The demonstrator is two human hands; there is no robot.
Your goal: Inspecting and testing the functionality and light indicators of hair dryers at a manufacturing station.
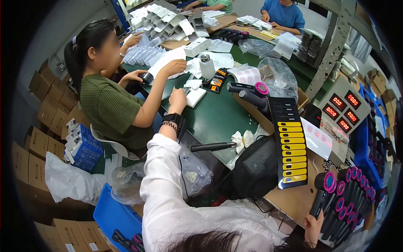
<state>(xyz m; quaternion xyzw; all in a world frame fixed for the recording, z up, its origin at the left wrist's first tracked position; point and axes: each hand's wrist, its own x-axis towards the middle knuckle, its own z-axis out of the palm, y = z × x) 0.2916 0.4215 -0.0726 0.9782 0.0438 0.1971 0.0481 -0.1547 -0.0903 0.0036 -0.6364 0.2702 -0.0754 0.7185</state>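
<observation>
My left hand [178, 100], on a white-sleeved arm with a black wristband, reaches far out over the green table [218, 122]. It rests beside a white folded pad [196, 96]; its fingers are hidden behind the back of the hand. My right hand [314, 229], low at the right, grips the black handle of a hair-styling tool with a magenta ring [324, 185]. The tool stands upright next to a row of several similar black and magenta tools [352, 197].
A person in a green striped shirt [111, 107] sits at the left, holding a black cylinder. On the table are a black tray with yellow labels [289, 143], a black rod [212, 147], a white bottle [206, 67] and plastic bags. A red-digit display [346, 108] stands right. Cardboard boxes [40, 147] line the left floor.
</observation>
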